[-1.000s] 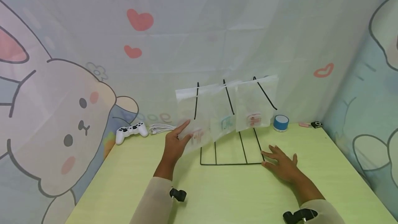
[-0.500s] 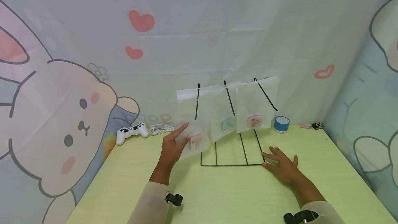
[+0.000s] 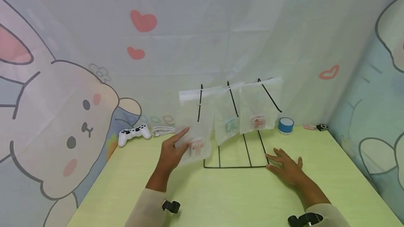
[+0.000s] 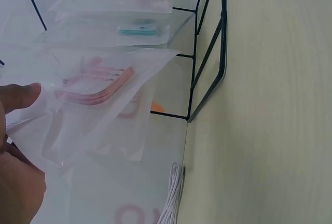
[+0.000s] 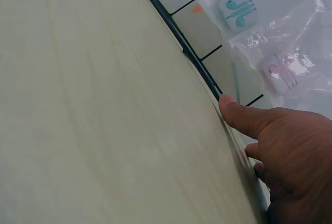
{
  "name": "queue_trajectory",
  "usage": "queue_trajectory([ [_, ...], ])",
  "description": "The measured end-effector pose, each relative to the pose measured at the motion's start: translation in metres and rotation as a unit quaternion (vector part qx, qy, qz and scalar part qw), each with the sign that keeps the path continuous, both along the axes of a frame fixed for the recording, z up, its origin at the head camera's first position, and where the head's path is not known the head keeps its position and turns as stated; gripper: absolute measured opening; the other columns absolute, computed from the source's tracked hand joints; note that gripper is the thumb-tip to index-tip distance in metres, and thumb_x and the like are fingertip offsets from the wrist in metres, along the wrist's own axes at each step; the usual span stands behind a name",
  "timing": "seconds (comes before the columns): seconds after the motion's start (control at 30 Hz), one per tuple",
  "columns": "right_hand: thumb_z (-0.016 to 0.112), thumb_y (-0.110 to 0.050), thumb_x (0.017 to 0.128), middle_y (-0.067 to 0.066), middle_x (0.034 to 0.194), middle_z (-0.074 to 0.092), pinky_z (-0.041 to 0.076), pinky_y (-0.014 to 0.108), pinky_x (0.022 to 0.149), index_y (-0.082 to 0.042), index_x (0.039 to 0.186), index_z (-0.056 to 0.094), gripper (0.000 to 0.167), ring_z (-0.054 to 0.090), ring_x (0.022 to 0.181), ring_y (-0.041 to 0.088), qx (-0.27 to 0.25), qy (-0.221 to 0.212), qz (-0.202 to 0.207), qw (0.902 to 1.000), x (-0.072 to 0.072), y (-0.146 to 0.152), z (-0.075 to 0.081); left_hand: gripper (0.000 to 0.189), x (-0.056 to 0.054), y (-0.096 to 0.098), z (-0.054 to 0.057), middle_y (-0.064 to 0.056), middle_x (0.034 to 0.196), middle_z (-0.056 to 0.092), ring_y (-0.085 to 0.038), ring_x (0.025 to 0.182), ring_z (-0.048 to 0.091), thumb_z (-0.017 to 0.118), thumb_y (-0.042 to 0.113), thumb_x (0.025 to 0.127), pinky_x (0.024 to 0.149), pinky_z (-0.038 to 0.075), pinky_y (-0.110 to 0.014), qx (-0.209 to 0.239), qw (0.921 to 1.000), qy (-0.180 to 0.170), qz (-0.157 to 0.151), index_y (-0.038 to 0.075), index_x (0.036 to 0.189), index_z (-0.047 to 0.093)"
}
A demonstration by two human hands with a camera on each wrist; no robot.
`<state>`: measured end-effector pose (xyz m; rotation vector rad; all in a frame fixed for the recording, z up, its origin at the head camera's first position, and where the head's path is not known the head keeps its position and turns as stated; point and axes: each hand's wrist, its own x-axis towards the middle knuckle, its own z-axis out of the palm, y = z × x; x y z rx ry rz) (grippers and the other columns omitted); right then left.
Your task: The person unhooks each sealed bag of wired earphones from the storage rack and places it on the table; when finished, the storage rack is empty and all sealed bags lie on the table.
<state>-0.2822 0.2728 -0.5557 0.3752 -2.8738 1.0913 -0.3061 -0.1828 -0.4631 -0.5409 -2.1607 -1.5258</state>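
Observation:
My left hand (image 3: 170, 153) pinches the lower left of a translucent zip bag (image 3: 192, 123) between thumb and fingers. Pink earphones in a clear case (image 4: 98, 86) lie inside it. Its top still hangs on the left hook of a black wire display rack (image 3: 235, 167). Two more bags hang beside it: the middle one (image 3: 225, 115) holds blue earphones (image 5: 239, 11), the right one (image 3: 260, 104) pink-red earphones (image 3: 258, 122). With fingers spread, my right hand (image 3: 287, 167) touches the rack's front right corner; in the right wrist view its thumb (image 5: 244, 115) rests against the bottom rail.
A white game controller (image 3: 134, 134) and a coiled white cable (image 3: 162, 130) lie at the back left of the table (image 3: 233, 199). At the back right are a blue cylinder (image 3: 285, 125) and a small black device (image 3: 322, 127) beside a pink item (image 3: 309, 127). A printed curtain stands behind.
My left hand has moved down and left, drawing the bottom of the left bag with it, toward me. The right hand, the rack and the other bags have stayed put.

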Motion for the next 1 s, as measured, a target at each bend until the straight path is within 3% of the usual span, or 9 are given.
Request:
queue_trajectory([
  [0.43, 0.072, -0.041, 0.105, 0.029, 0.174, 0.035, -0.013, 0.094, 0.112, -0.012, 0.152, 0.065, 0.056, 0.020, 0.163, 0.059, 0.000, 0.000, 0.003, 1.0000, 0.000, -0.001, 0.000, 0.059, 0.012, -0.008, 0.003, -0.014, 0.149, 0.070, -0.008, 0.136, 0.063, 0.078, -0.012, 0.090, 0.111, 0.048, -0.012, 0.003, 0.9993, 0.002, -0.037, 0.010, 0.145, 0.072],
  [0.73, 0.072, -0.041, 0.105, 0.029, 0.174, 0.036, -0.012, 0.094, 0.111, -0.012, 0.152, 0.066, 0.056, 0.021, 0.163, 0.058, 0.000, 0.001, 0.000, 1.0000, 0.000, -0.001, 0.002, 0.060, 0.017, -0.014, 0.005, -0.016, 0.146, 0.071, -0.010, 0.129, 0.068, 0.079, -0.012, 0.089, 0.107, 0.051, -0.013, -0.012, 0.9987, 0.022, -0.045, 0.010, 0.144, 0.072],
  [1.0, 0.072, -0.041, 0.105, 0.030, 0.173, 0.035, -0.014, 0.094, 0.112, -0.012, 0.152, 0.065, 0.056, 0.020, 0.162, 0.059, 0.001, 0.002, 0.000, 1.0000, 0.000, -0.001, 0.002, 0.058, 0.022, -0.016, 0.007, -0.020, 0.148, 0.069, 0.002, 0.132, 0.064, 0.079, -0.012, 0.090, 0.107, 0.051, -0.012, -0.010, 0.9979, 0.016, -0.062, 0.005, 0.144, 0.071],
])
